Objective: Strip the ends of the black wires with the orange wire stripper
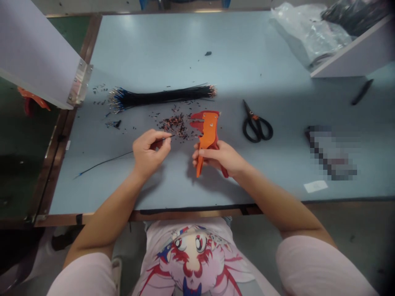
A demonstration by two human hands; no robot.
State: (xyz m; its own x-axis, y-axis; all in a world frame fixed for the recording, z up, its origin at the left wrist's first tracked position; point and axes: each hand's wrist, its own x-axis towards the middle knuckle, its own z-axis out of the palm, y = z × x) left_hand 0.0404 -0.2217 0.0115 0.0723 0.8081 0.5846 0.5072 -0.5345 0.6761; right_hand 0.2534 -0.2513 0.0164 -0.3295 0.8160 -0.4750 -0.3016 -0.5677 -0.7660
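Between the thumb and fingers of my left hand (152,150) is a thin black wire (106,160), its blue-tipped end trailing to the left over the table. The short other end sticks out just past my fingertips. My right hand (220,157) is wrapped round the handles of an orange and red wire stripper (210,127), whose jaws point left, apart from the wire. Beyond both hands lies a small heap of cut insulation bits (175,124). Behind the heap stretches a bundle of black wires (163,95), with blue terminals at its left end and bare copper at its right.
Black-handled scissors (256,125) lie to the right of the stripper. Farther right are a pixelated object (331,154), a white paper slip (315,186) and a dark slim tool (362,92). Plastic bags (311,31) sit at the back right, by a panel (354,51).
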